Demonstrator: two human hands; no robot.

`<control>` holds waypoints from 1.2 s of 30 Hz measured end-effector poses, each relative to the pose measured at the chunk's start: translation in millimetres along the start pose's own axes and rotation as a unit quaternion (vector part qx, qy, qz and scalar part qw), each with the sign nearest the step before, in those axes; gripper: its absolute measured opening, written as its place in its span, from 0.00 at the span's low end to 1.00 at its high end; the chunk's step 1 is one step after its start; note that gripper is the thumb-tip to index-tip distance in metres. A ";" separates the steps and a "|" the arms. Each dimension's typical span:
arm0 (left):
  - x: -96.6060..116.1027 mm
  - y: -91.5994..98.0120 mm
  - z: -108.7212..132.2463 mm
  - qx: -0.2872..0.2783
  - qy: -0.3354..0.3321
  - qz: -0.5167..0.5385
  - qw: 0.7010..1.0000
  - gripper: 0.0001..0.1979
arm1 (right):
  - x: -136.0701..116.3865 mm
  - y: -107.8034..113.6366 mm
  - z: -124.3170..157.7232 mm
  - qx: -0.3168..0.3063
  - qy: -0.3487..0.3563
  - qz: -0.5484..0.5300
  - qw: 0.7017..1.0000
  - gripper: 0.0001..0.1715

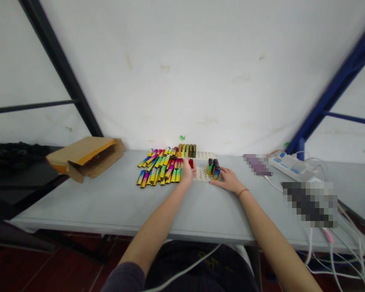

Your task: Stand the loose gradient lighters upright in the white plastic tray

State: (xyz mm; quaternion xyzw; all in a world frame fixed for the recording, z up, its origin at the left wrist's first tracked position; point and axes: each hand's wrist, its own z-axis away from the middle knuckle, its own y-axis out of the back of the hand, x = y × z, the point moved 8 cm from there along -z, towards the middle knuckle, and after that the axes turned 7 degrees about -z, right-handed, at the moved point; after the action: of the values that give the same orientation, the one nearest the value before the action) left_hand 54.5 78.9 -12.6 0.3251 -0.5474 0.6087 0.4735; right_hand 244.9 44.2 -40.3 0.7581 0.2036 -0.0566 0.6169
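Head view. L hand (187, 172), L fingers (191, 172) together, at red lighter (191, 163), grip unclear. R hand (227, 181), R fingers (216, 181) slightly apart, just below upright lighter cluster (213, 168) on white moulded tray (202, 174). Left of L fingers: many loose rainbow lighters (159, 170) lie flat, far more than the cluster; beyond them, upright lighter row (187, 151). Second white tray (205, 155) beyond R fingers.
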 end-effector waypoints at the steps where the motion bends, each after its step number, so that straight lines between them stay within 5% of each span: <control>1: 1.8 0.8 -0.1 0.003 -0.001 0.004 1.000 0.24 | 0.1 -0.2 0.0 -0.002 0.001 0.001 1.000 0.44; 11: 6.9 8.7 -4.0 0.032 -0.042 0.035 0.998 0.23 | -0.9 1.8 0.5 0.004 0.005 0.000 1.000 0.42; 14: 12.9 9.6 -8.2 0.019 -0.109 -0.028 0.993 0.18 | -1.2 1.8 0.4 0.004 0.009 -0.002 1.000 0.42; 21: 36.2 -1.9 2.1 -0.006 -0.316 -0.251 0.915 0.07 | 2.1 -1.0 -0.8 0.012 0.009 -0.006 1.000 0.42; 30: 10.5 -31.8 6.0 -0.175 -0.312 -0.317 0.878 0.12 | 1.5 -0.8 -0.9 0.011 0.010 -0.015 1.000 0.43; 36: 11.2 -35.9 13.8 -0.183 -0.352 -0.412 0.820 0.10 | 3.2 -2.0 -1.1 0.016 0.009 -0.023 1.000 0.43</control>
State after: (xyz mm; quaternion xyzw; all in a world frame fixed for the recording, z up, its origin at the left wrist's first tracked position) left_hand 82.4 66.2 13.1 0.6200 -0.5930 0.0899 0.5059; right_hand 246.9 46.3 -42.9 0.7632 0.2255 -0.0669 0.6018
